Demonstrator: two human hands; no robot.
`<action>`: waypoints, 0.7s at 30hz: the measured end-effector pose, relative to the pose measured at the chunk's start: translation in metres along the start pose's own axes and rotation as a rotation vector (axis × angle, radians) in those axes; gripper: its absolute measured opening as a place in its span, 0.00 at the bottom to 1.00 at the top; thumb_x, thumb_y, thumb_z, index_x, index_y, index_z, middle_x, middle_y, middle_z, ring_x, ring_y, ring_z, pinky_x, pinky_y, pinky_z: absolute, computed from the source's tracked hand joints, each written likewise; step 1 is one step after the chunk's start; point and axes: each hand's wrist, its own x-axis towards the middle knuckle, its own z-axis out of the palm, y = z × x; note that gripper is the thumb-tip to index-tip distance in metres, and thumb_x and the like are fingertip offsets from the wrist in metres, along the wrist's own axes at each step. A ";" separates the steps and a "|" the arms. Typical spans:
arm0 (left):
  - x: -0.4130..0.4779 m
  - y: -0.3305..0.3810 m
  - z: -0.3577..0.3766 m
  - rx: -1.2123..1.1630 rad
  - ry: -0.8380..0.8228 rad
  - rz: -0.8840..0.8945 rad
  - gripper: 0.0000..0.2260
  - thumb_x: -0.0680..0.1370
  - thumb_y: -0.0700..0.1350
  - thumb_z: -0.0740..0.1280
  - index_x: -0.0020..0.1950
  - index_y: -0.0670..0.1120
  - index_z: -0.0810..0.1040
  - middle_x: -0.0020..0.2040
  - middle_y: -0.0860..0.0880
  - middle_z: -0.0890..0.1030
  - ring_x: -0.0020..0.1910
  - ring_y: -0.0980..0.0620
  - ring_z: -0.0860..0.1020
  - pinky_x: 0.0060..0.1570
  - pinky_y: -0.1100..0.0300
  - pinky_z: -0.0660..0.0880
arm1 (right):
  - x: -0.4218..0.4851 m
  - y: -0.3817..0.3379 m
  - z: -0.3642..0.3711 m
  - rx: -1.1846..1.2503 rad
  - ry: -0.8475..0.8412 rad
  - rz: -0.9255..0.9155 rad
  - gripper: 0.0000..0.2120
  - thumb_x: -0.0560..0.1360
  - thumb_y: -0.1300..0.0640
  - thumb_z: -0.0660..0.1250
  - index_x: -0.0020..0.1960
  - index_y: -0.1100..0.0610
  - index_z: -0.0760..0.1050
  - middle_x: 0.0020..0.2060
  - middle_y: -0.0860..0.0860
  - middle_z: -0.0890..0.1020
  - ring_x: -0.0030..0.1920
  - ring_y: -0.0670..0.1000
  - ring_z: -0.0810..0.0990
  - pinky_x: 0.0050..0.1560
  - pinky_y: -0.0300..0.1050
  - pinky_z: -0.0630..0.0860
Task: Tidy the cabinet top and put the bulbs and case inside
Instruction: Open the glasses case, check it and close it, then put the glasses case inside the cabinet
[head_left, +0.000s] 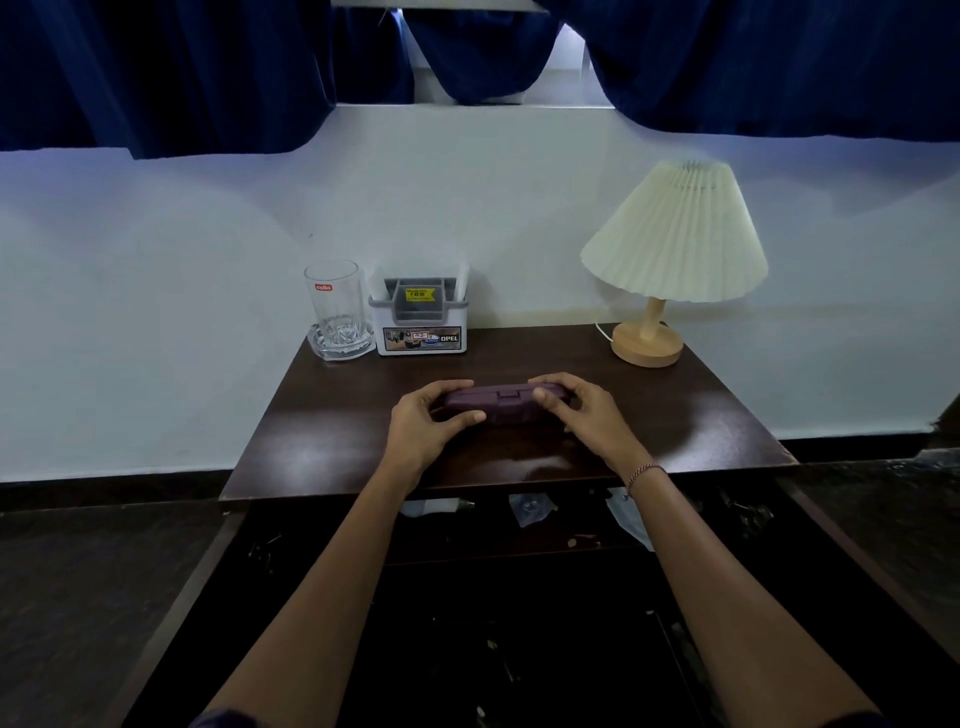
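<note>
Glass comes first at centre left: a clear tumbler (332, 304) with a red "cello" sticker, standing in a cut-glass ashtray (340, 343). Just beside it sits a white organiser box (422, 319) labelled "OPEL", with a yellow price tag too small to read. At mid-frame the dark purple case (506, 402) lies on the brown tabletop (675, 415), the left hand (428, 423) and right hand (587, 410) each with a grip clamped on one end. A pleated lamp (675, 249) stands at right. The case seems to be the step in hand; next it likely needs lifting down into the open cabinet below (no bulbs clearly visible).
</note>
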 end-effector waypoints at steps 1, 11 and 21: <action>-0.001 0.000 0.000 0.004 0.000 -0.002 0.18 0.65 0.45 0.77 0.48 0.63 0.80 0.52 0.53 0.83 0.54 0.53 0.80 0.59 0.59 0.75 | -0.001 -0.001 0.000 0.002 0.003 0.001 0.09 0.74 0.43 0.63 0.53 0.41 0.77 0.54 0.48 0.80 0.46 0.46 0.79 0.36 0.35 0.77; -0.030 0.008 -0.003 0.067 0.002 0.013 0.17 0.65 0.42 0.78 0.51 0.55 0.82 0.50 0.53 0.83 0.52 0.53 0.81 0.59 0.56 0.76 | -0.027 0.000 -0.005 0.027 -0.089 -0.031 0.22 0.69 0.55 0.73 0.60 0.44 0.73 0.54 0.44 0.76 0.56 0.47 0.79 0.56 0.38 0.78; -0.117 0.016 -0.001 0.005 0.103 0.089 0.19 0.62 0.42 0.78 0.50 0.58 0.82 0.49 0.57 0.84 0.50 0.62 0.81 0.53 0.70 0.75 | -0.097 0.007 0.001 0.265 0.021 -0.095 0.19 0.64 0.57 0.77 0.52 0.43 0.80 0.48 0.44 0.82 0.49 0.45 0.82 0.47 0.34 0.78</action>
